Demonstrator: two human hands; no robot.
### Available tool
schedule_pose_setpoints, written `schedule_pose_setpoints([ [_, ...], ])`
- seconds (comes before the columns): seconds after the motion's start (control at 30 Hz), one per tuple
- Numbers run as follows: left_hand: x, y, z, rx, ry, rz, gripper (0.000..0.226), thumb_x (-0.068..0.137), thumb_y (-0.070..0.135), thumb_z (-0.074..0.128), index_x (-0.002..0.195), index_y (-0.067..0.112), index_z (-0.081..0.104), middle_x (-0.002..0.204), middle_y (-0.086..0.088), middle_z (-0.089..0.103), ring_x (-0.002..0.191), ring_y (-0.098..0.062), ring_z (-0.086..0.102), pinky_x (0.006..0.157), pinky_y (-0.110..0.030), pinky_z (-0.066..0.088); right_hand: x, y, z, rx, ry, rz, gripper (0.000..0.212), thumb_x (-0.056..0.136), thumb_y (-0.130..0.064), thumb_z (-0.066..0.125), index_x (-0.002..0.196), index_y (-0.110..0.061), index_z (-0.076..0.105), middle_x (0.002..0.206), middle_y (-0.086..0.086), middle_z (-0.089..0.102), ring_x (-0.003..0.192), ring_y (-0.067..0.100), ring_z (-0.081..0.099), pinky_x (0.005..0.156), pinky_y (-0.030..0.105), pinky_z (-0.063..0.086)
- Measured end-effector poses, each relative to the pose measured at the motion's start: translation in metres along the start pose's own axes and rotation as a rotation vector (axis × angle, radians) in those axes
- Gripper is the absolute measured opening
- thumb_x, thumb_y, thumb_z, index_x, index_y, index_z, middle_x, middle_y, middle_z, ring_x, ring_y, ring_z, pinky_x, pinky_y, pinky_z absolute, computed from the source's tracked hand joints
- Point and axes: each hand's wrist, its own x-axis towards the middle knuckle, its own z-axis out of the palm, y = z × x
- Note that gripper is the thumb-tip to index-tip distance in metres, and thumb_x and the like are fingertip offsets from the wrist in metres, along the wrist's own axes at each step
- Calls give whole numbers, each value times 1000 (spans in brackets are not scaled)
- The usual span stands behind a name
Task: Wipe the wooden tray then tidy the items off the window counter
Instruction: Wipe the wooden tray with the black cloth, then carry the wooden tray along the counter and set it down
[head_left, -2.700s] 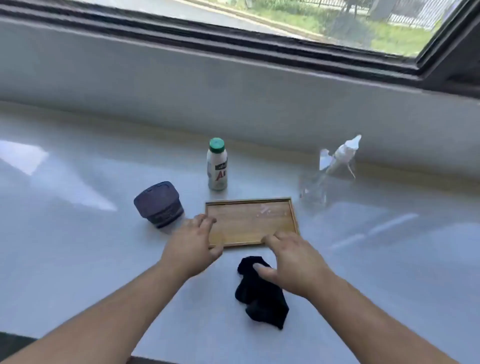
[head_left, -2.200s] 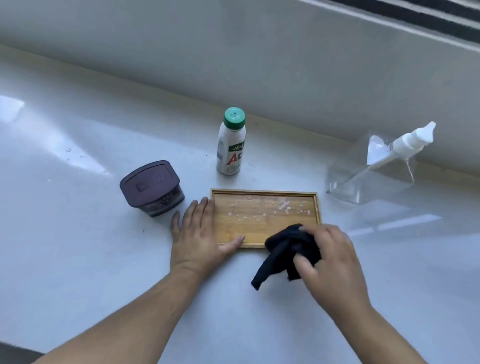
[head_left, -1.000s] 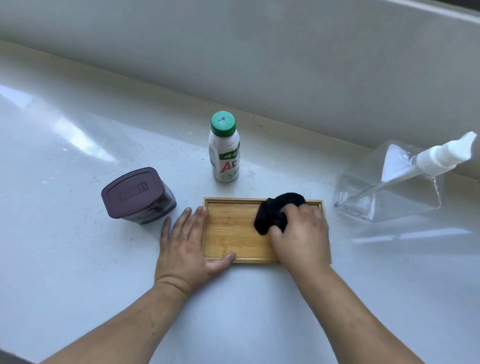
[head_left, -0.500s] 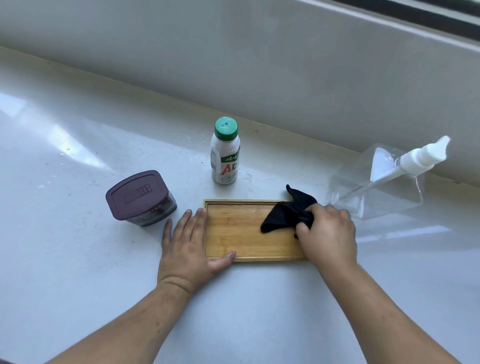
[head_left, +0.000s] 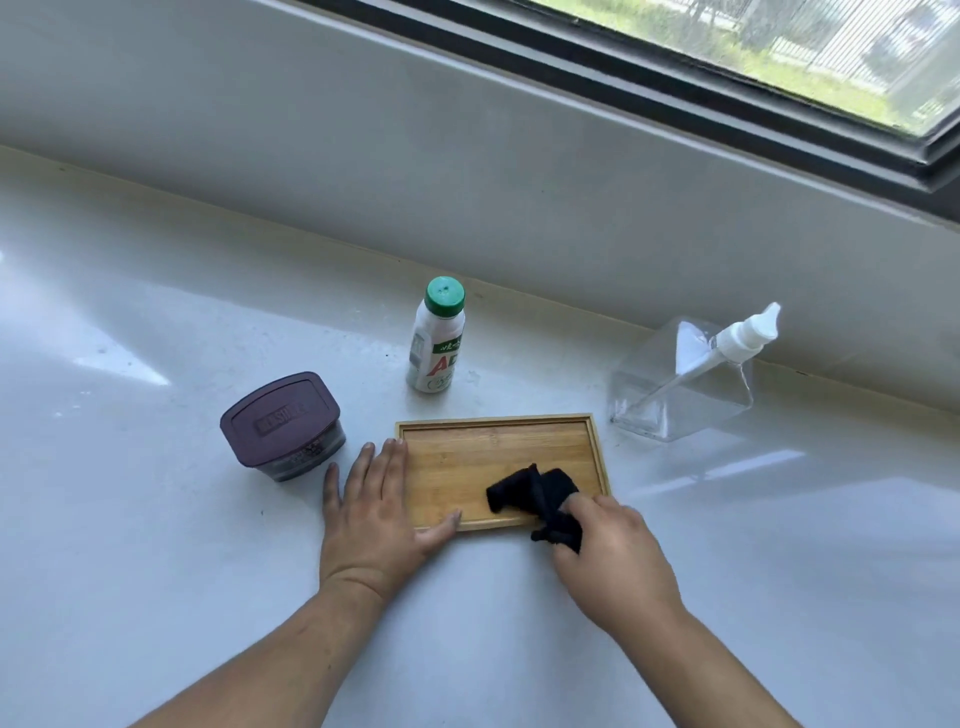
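Note:
A small rectangular wooden tray (head_left: 493, 452) lies flat on the white window counter (head_left: 156, 519). My left hand (head_left: 374, 514) rests flat at the tray's left end, fingers spread, thumb along its near rim. My right hand (head_left: 613, 561) is closed on a black cloth (head_left: 540, 499), which lies on the tray's near right corner and hangs over its front rim. Around the tray stand a white bottle with a green cap (head_left: 439, 338), a purple-lidded container (head_left: 283, 423) and a clear spray bottle (head_left: 685, 384) with a white nozzle.
A grey wall rises behind the counter, with a dark window frame (head_left: 675, 98) above it. The white bottle stands just behind the tray, the spray bottle at its far right corner, the container to its left.
My right hand has dragged the black cloth from the tray's far right corner down to its near right corner. The left hand stays at the tray's left end. The white specks are gone.

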Motion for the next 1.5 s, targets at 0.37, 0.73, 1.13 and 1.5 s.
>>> schedule_pose_setpoints([
  [0.37,12,-1,-51,-461,-207,-185,70,92,47,61,157,28,42,157,-2,51,146,-24,40,113,-44,38,-12,12,17,453,1,99,55,88,-61,59,138,-38,58,139,-7,61,121,13,59,104,36,48],
  [0.73,1,38,-78,-907,-424,-525,47,63,45,62,109,36,63,111,11,63,92,-9,56,67,-34,43,29,41,1,962,-31,359,62,99,-62,41,153,-32,41,150,1,53,137,27,48,101,37,37],
  [1.13,-49,195,-23,-923,-614,-520,63,40,40,68,101,29,74,109,-6,70,104,-28,64,95,-60,56,-33,252,-26,1034,156,357,43,103,-60,39,130,-33,59,125,-5,67,121,21,60,96,34,41],
  [1.5,-47,409,-3,-843,-668,-316,48,58,30,64,105,24,73,114,-7,71,110,-29,66,103,-58,53,-39,433,-62,1149,222,442,72,81,-81,33,133,-36,57,126,-11,65,122,17,57,99,36,41],
])
